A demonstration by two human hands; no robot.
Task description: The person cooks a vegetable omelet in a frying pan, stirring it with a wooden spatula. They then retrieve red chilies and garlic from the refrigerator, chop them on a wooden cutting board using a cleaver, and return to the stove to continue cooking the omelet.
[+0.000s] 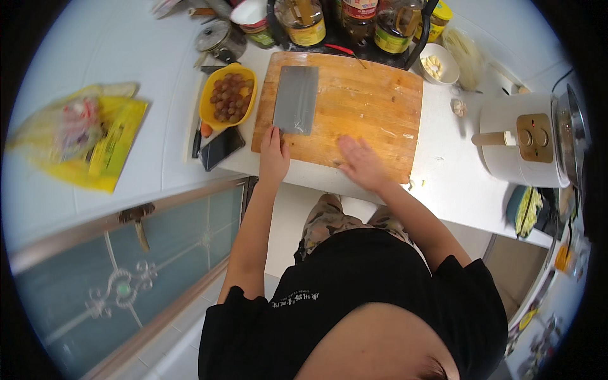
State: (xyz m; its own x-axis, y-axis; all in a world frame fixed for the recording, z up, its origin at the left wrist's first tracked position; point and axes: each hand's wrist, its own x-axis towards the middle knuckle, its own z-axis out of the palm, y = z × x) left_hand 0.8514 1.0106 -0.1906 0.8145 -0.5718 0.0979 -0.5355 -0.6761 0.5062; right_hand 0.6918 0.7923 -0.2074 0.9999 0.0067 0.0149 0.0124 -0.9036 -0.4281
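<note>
A wide cleaver [295, 99] lies flat along the left side of a wooden cutting board [370, 104]. My left hand [274, 159] is at its near left corner, with thumb and fingers around where the handle would be; the hand covers that part. My right hand [363, 164] rests palm down on the near right of the board, fingers spread and slightly blurred. Small pale scraps and wet-looking streaks mark the board. A red chili pepper [339, 48] touches its far edge.
Left of the board are a yellow basket of grapes [231, 97], a smartphone [222, 148] and a black-handled knife [196, 142]. Oil and sauce bottles [359, 19] stand behind. To the right are a bowl of peeled garlic [439, 64], a garlic bulb [459, 108] and a white appliance [517, 137].
</note>
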